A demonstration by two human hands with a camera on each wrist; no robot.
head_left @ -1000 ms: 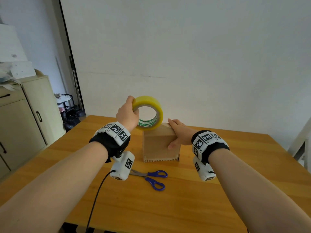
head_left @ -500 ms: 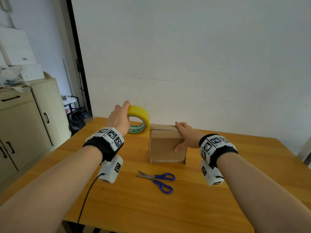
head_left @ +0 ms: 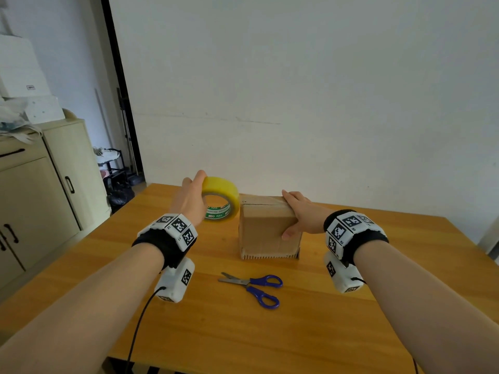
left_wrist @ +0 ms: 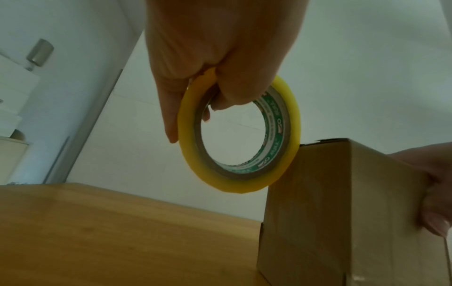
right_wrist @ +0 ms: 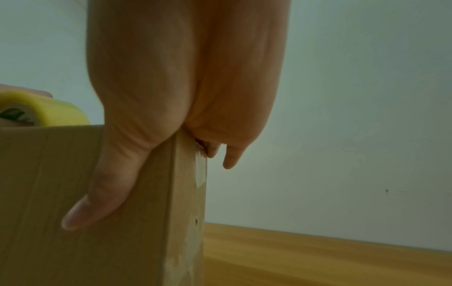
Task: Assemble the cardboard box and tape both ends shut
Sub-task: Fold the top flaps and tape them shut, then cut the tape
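A small brown cardboard box (head_left: 266, 233) stands upright on the wooden table (head_left: 243, 333), its top flaps folded down. My right hand (head_left: 299, 215) grips its top right corner, thumb on the near face and fingers over the top and right side; the right wrist view shows the thumb (right_wrist: 102, 193) flat on the cardboard box (right_wrist: 49, 203). My left hand (head_left: 193, 199) holds a yellow roll of tape (head_left: 221, 199) by its rim, beside the box's upper left edge. In the left wrist view the tape roll (left_wrist: 244, 181) touches the left face of the box (left_wrist: 342, 212).
Blue-handled scissors (head_left: 253, 286) lie shut on the table in front of the box. A beige cabinet (head_left: 40, 198) with white boxes on top stands at the left. A white wall runs behind the table's far edge. A black cable (head_left: 140, 327) hangs from my left wrist.
My left hand has carried the tape roll from above the box's top down to its left side. The right hand has kept its grip on the box's corner.
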